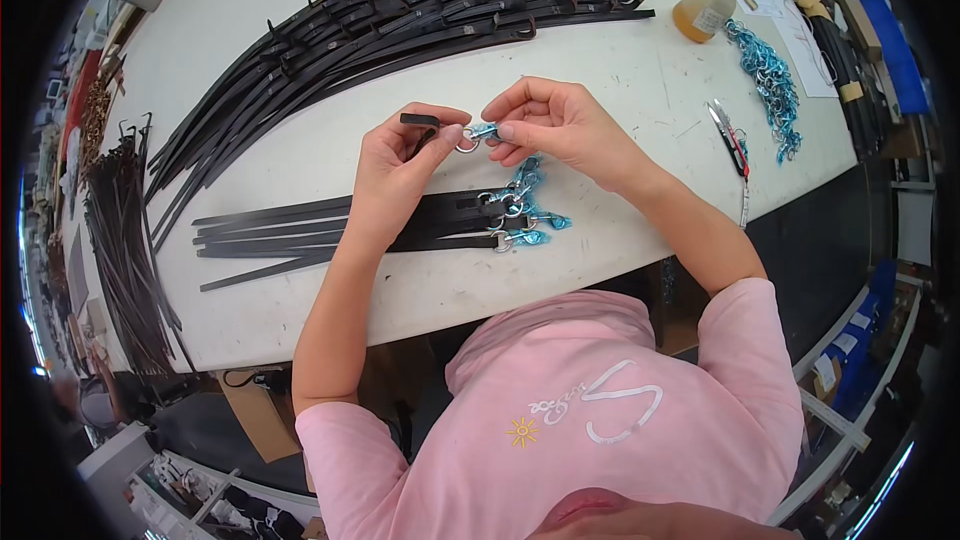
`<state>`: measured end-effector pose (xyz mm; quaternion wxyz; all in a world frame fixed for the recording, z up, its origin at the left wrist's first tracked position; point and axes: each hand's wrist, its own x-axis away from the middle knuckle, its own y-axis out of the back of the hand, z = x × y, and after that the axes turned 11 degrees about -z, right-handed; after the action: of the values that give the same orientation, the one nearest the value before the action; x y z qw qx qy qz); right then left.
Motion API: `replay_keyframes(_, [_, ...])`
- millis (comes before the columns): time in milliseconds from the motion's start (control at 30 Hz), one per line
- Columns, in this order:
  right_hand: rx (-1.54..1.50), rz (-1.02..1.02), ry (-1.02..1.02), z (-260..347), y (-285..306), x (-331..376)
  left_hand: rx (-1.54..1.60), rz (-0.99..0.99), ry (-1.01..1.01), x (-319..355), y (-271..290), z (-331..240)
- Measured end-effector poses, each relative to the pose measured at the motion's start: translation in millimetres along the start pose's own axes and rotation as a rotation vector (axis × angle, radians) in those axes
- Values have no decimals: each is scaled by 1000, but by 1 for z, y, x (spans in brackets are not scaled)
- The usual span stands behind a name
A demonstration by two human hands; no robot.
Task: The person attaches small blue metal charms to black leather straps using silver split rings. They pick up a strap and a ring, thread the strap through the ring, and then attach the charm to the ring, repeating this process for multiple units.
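Straps [300, 230] are laid flat on the table [620, 70] at the left. A black strap end [420, 121] and metal ring [467, 144] are pinched by the left hand [395, 175]; a blue clip [484, 130] is gripped by the right hand [550, 125]. Scissors [730, 135] are seen farther right.

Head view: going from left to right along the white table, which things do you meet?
Dark strap bundle → left hand → metal ring → right hand → snips → blue clip pile.
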<state>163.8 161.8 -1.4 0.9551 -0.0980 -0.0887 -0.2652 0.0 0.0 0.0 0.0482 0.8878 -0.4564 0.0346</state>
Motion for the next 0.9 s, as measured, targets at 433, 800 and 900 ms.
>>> replay_keyframes(433, [12,66,-25,-6,-4,-2,9,43,-73,-1,-2,13])
replay_keyframes(800, [-45,14,84,13,5,4,-494,-89,-405,3,-3,5])
replay_keyframes(900, [13,32,76,10,-3,7,-710,-72,-511,6,-8,7])
